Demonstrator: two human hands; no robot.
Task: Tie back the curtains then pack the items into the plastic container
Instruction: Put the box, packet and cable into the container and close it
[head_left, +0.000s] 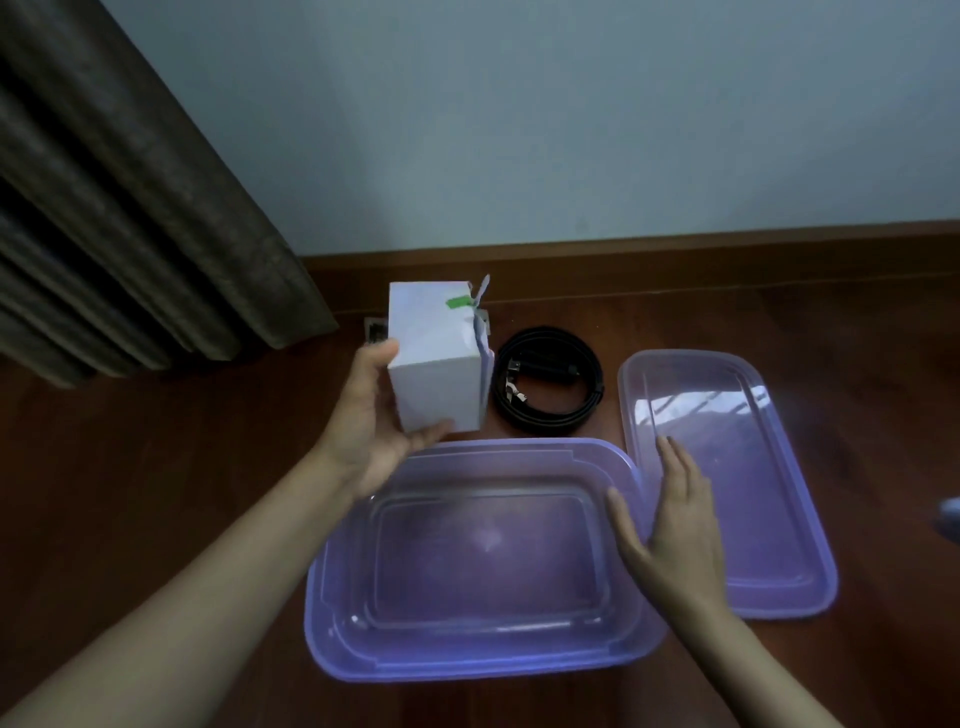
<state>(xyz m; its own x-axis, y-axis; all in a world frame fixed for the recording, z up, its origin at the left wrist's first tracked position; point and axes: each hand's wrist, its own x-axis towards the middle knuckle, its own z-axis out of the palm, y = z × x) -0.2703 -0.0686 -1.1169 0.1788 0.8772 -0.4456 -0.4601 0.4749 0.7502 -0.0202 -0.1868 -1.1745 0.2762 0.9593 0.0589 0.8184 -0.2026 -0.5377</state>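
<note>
Holds white box (439, 358) aloft in left hand (374, 415), fingers curled round its lower edge, just off plastic container's (332, 623) 11 o'clock corner, probably poised for lowering in. Steadies container's 3 o'clock rim with right hand (670, 525), fingers straight and flat. Leaves lid (779, 519) further out at 3 o'clock, coiled black cable (548, 382) on floor (156, 493) at 12, curtain (130, 208) hanging at 10. Shows no obstacle over the open container.

This looks like a room in a home. A heavy dark brown curtain (130, 208) hangs in deep folds down to the floor (156, 467) at ten o'clock. A plain pale wall (571, 130) fills twelve o'clock, with a wooden skirting board (675, 249) along its foot. The reddish-brown wooden floor spreads from there towards six o'clock.
</note>
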